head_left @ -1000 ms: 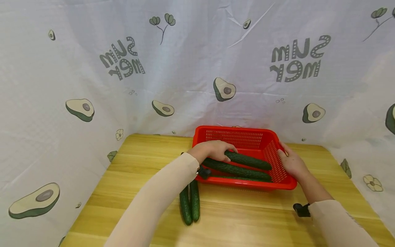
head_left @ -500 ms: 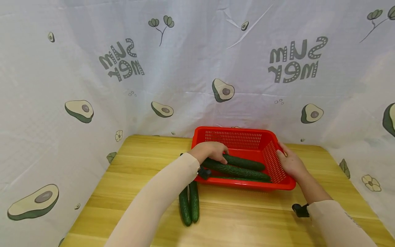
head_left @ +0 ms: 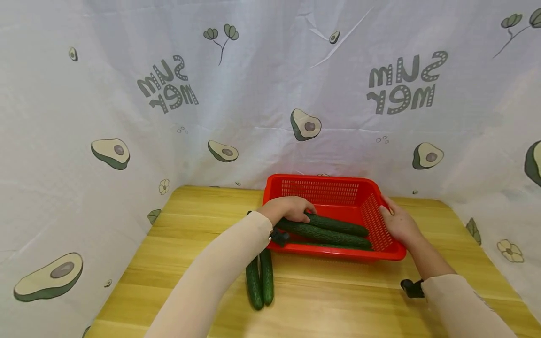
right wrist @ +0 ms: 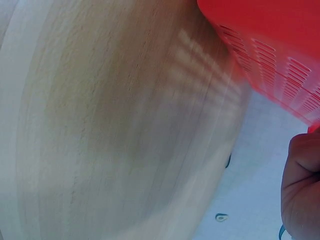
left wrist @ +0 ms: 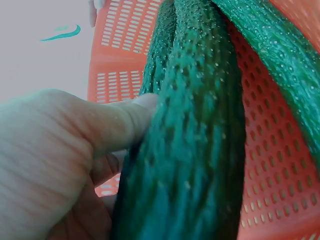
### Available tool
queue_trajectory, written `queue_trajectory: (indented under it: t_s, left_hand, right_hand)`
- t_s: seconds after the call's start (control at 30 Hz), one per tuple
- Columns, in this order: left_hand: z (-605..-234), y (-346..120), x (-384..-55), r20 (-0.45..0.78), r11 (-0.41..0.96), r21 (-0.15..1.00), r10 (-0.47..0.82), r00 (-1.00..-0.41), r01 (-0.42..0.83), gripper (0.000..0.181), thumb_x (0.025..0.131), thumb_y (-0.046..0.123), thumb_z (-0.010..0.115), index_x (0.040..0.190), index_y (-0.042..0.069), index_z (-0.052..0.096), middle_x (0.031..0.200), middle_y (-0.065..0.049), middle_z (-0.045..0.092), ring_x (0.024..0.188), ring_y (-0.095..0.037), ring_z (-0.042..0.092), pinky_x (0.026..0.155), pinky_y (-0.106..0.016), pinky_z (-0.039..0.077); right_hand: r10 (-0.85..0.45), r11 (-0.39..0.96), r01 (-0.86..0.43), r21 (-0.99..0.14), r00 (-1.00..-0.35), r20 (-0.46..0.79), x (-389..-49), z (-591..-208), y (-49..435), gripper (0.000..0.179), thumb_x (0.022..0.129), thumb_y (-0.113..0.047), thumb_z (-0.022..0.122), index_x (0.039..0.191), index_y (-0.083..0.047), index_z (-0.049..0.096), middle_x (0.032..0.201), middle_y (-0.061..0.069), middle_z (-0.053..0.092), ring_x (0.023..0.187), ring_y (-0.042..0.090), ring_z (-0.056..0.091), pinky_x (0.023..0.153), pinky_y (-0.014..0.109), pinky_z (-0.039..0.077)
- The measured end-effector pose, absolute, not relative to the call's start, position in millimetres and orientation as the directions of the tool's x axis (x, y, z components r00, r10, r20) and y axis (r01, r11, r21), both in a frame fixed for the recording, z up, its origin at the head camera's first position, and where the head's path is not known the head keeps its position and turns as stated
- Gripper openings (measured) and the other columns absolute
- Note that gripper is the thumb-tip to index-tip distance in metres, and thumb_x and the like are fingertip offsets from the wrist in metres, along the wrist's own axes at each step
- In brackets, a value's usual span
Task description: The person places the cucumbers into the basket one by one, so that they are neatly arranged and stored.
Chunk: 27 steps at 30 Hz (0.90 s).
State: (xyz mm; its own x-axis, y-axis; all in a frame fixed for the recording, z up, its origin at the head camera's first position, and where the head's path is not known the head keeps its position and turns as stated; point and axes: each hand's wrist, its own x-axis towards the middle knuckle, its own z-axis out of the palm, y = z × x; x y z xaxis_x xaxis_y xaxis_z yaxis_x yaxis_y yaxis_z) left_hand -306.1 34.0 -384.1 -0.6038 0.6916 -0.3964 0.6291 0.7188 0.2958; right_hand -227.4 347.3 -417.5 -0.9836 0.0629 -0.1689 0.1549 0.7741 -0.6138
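The left hand [head_left: 291, 209] grips the farthest cucumber [head_left: 341, 226] inside the red basket [head_left: 321, 178], beside two other cucumbers [head_left: 334, 237]; the right hand [head_left: 399, 225] grasps the basket's right end; two loose cucumbers [head_left: 267, 279] lie on the counter [head_left: 334, 300].

One table [head_left: 338, 305], one red basket [head_left: 329, 252], two cucumbers [head_left: 267, 277] outside it and, seemingly, three inside, one part-hidden

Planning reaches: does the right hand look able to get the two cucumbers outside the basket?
Probably not while the right hand grips the basket by its right end; the two cucumbers lie at its near left corner, partly hidden behind the left sleeve.
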Motion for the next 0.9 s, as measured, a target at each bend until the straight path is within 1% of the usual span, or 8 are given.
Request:
queue_trajectory:
  t_s: [0.13,0.2,0.4,0.47,0.6,0.7,0.77,0.9]
  left_hand:
    - [-388.0,30.9,-306.1,-0.406,0.723,0.329,0.689,-0.6,0.607,0.042,0.105,0.027,0.057,0.147,0.023,0.057,0.149,-0.002,0.058,0.138,-0.021,0.053,0.117,-0.036,0.041]
    - [-389.4,30.6,-306.3,-0.408,0.723,0.333,0.689,-0.598,0.605,0.042,0.105,0.027,0.057,0.147,0.023,0.057,0.149,-0.002,0.058,0.138,-0.021,0.053,0.117,-0.036,0.041]
    - [-389.8,31.5,-305.0,-0.422,0.735,0.314,0.675,-0.606,0.601,0.042,0.105,0.028,0.056,0.147,0.024,0.057,0.149,-0.002,0.057,0.137,-0.02,0.053,0.116,-0.035,0.043]
    - [-389.0,32.2,-304.4,-0.43,0.738,0.301,0.67,-0.605,0.604,0.042,0.106,0.027,0.056,0.148,0.024,0.057,0.15,-0.001,0.056,0.138,-0.019,0.052,0.117,-0.035,0.041]
    - [-386.4,33.0,-304.3,-0.446,0.745,0.261,0.657,-0.608,0.613,0.043,0.107,0.027,0.053,0.15,0.025,0.054,0.154,-0.001,0.053,0.143,-0.019,0.048,0.12,-0.035,0.038]
    - [-383.7,32.3,-303.2,-0.461,0.756,0.237,0.64,-0.614,0.61,0.044,0.107,0.027,0.052,0.151,0.027,0.052,0.156,-0.001,0.05,0.145,-0.019,0.045,0.122,-0.036,0.035]
    - [-381.8,31.0,-301.7,-0.474,0.762,0.232,0.631,-0.614,0.604,0.045,0.107,0.027,0.051,0.153,0.027,0.05,0.158,-0.001,0.049,0.147,-0.019,0.043,0.123,-0.036,0.034]
    - [-376.0,27.7,-298.2,-0.491,0.773,0.218,0.614,-0.618,0.595,0.045,0.108,0.027,0.049,0.154,0.027,0.049,0.16,-0.001,0.045,0.15,-0.019,0.04,0.124,-0.036,0.032]
  right_hand:
    - [0.063,0.78,0.155,-0.607,-0.983,-0.17,-227.7,-419.9,348.1,0.068,0.111,-0.049,0.02,0.165,-0.013,0.0,0.155,0.043,0.025,0.125,0.058,0.048,0.089,0.058,0.056]
    - [0.061,0.79,0.147,-0.595,-0.985,-0.163,-228.2,-420.0,348.1,0.068,0.111,-0.049,0.02,0.165,-0.012,0.001,0.154,0.044,0.027,0.123,0.057,0.05,0.086,0.056,0.057]
    - [0.056,0.823,0.124,-0.554,-0.989,-0.139,-230.3,-417.1,344.8,0.067,0.111,-0.046,0.019,0.164,-0.01,0.004,0.153,0.043,0.029,0.131,0.063,0.04,0.097,0.069,0.047]
    - [0.066,0.825,0.137,-0.549,-0.987,-0.147,-229.2,-416.3,344.2,0.066,0.111,-0.046,0.019,0.164,-0.01,0.003,0.154,0.043,0.029,0.131,0.063,0.041,0.095,0.067,0.049]
    - [0.093,0.811,0.171,-0.559,-0.982,-0.166,-227.1,-415.3,341.4,0.066,0.111,-0.046,0.02,0.165,-0.013,0.002,0.157,0.041,0.025,0.133,0.064,0.038,0.096,0.068,0.05]
    - [0.096,0.806,0.17,-0.567,-0.983,-0.158,-226.5,-415.1,338.4,0.065,0.111,-0.045,0.02,0.165,-0.012,0.002,0.158,0.04,0.022,0.138,0.065,0.032,0.103,0.072,0.043]
    - [0.093,0.808,0.162,-0.567,-0.984,-0.149,-226.3,-415.7,337.4,0.064,0.112,-0.043,0.02,0.165,-0.011,0.004,0.158,0.04,0.023,0.138,0.064,0.031,0.104,0.072,0.042]
    - [0.094,0.804,0.159,-0.573,-0.985,-0.142,-225.2,-416.7,337.7,0.064,0.111,-0.042,0.02,0.165,-0.01,0.005,0.157,0.041,0.025,0.134,0.063,0.037,0.1,0.069,0.047]
